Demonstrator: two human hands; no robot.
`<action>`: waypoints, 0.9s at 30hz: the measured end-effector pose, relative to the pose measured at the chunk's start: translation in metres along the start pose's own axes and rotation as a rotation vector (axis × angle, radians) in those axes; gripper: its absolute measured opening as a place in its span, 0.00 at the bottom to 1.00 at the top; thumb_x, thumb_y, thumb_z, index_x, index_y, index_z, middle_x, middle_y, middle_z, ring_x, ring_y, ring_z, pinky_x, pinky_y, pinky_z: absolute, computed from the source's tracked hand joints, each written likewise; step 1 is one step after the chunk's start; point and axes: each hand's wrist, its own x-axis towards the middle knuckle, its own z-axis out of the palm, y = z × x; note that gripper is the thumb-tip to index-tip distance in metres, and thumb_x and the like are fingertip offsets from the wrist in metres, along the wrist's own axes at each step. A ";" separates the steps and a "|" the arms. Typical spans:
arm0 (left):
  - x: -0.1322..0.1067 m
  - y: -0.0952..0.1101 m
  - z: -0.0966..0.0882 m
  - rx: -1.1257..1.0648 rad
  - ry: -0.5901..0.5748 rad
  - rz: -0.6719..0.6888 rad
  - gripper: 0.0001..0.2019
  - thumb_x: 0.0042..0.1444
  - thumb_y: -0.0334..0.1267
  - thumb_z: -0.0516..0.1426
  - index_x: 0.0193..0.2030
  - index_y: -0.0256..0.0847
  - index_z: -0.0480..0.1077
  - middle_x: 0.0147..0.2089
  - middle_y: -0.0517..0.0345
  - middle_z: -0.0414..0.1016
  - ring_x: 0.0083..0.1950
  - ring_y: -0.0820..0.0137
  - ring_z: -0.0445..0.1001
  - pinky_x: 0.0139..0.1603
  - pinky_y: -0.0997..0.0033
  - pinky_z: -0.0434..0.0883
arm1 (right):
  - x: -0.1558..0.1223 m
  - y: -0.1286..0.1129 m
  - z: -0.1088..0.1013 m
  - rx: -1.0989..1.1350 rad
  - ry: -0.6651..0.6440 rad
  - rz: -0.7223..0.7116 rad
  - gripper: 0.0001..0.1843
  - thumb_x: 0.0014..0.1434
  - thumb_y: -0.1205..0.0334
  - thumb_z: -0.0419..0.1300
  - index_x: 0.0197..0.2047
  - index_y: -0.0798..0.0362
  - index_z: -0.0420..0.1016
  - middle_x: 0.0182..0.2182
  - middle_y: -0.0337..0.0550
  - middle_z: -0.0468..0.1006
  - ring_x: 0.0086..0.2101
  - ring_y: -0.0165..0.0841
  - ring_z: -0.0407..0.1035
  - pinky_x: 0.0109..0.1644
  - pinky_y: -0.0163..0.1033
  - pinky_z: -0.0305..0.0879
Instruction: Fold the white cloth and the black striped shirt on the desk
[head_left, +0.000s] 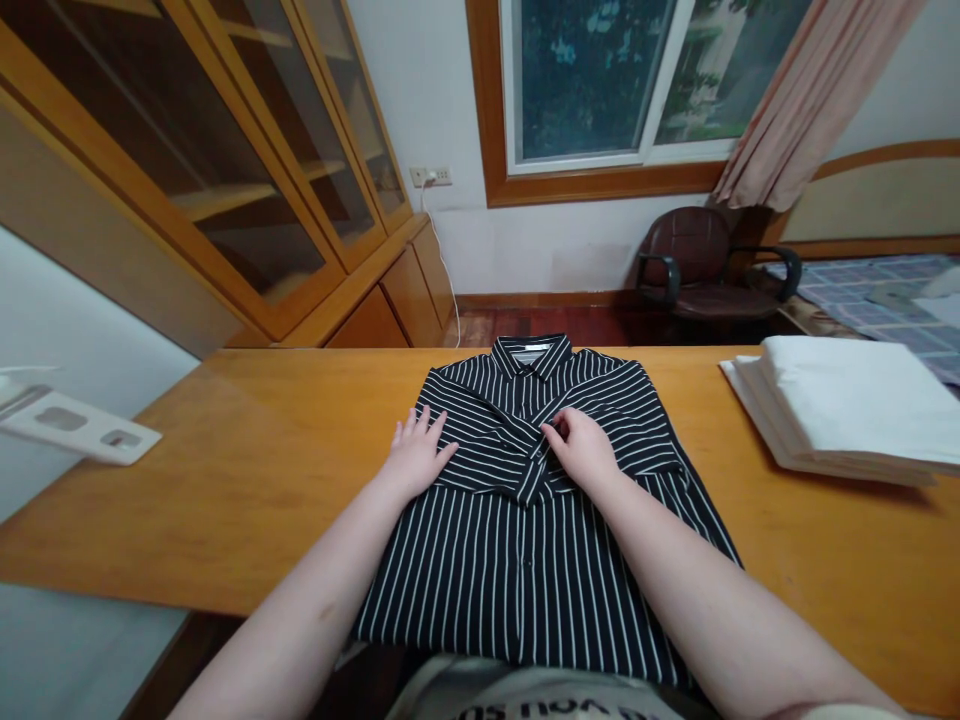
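Wooden desk (pixel 277 480), cut off at right; on it, a striped button-up shirt (pixel 480 570), partly hidden by forearms (pixel 690 560); left hand (pixel 412 465) flat, fingers spread; right hand (pixel 585 450) narrowed over crossed sleeves (pixel 529 488), whether pinching cloth I cannot tell

Cloth shirt (pixel 480 570), smooth wood tbl (pixel 300 420), poss. leather chair (pixel 686 246)

The black, white-striped shirt (pixel 521 550) lay front-up on the table (pixel 300 450), collar (pixel 551 357) at its far edge, sleeves (pixel 480 450) crossed.
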 end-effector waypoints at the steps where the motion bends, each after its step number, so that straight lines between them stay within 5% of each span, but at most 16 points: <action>1: 0.008 0.002 0.001 -0.007 0.027 0.021 0.33 0.60 0.58 0.42 0.69 0.45 0.47 0.71 0.48 0.39 0.70 0.51 0.36 0.66 0.49 0.44 | 0.000 0.000 -0.001 -0.007 0.014 -0.100 0.19 0.61 0.48 0.50 0.45 0.52 0.71 0.41 0.47 0.75 0.43 0.38 0.68 0.47 0.42 0.62; 5: 0.036 0.005 0.012 -0.014 0.045 0.029 0.32 0.61 0.57 0.39 0.69 0.48 0.45 0.71 0.52 0.39 0.71 0.55 0.38 0.66 0.48 0.43 | -0.002 0.002 0.006 -0.092 -0.123 -0.406 0.31 0.61 0.45 0.49 0.63 0.50 0.58 0.63 0.48 0.57 0.62 0.42 0.49 0.63 0.51 0.44; 9: 0.048 0.001 0.019 -0.023 0.001 -0.022 0.34 0.59 0.61 0.36 0.69 0.51 0.41 0.72 0.54 0.38 0.71 0.54 0.37 0.66 0.46 0.43 | -0.004 0.004 0.018 -0.167 -0.339 -0.425 0.30 0.63 0.46 0.43 0.66 0.44 0.52 0.66 0.42 0.50 0.65 0.41 0.40 0.65 0.55 0.35; 14: 0.060 0.001 0.003 -0.042 -0.060 -0.050 0.34 0.56 0.63 0.41 0.67 0.52 0.50 0.70 0.52 0.48 0.68 0.53 0.48 0.64 0.48 0.50 | 0.001 0.008 0.017 -0.207 -0.345 -0.249 0.34 0.63 0.40 0.38 0.68 0.45 0.48 0.67 0.42 0.46 0.65 0.40 0.35 0.65 0.54 0.31; 18: 0.070 0.014 0.001 -0.024 0.103 -0.141 0.29 0.60 0.55 0.41 0.63 0.44 0.59 0.63 0.46 0.61 0.63 0.53 0.59 0.61 0.52 0.56 | 0.007 0.018 0.013 -0.228 -0.220 -0.014 0.35 0.64 0.41 0.34 0.68 0.50 0.48 0.67 0.46 0.45 0.65 0.42 0.34 0.65 0.55 0.31; 22: 0.075 0.022 0.016 -0.030 0.201 -0.153 0.31 0.60 0.53 0.42 0.67 0.42 0.51 0.70 0.47 0.45 0.70 0.53 0.42 0.66 0.47 0.43 | 0.015 0.032 0.010 -0.287 -0.133 0.159 0.38 0.63 0.39 0.35 0.68 0.54 0.47 0.67 0.51 0.43 0.65 0.46 0.33 0.64 0.58 0.32; 27: 0.083 0.016 0.020 -0.090 0.060 -0.087 0.33 0.60 0.57 0.37 0.69 0.45 0.44 0.71 0.51 0.41 0.71 0.57 0.39 0.66 0.49 0.42 | 0.024 0.040 0.004 -0.378 -0.239 0.303 0.42 0.59 0.34 0.35 0.69 0.50 0.41 0.68 0.53 0.39 0.65 0.49 0.33 0.61 0.65 0.32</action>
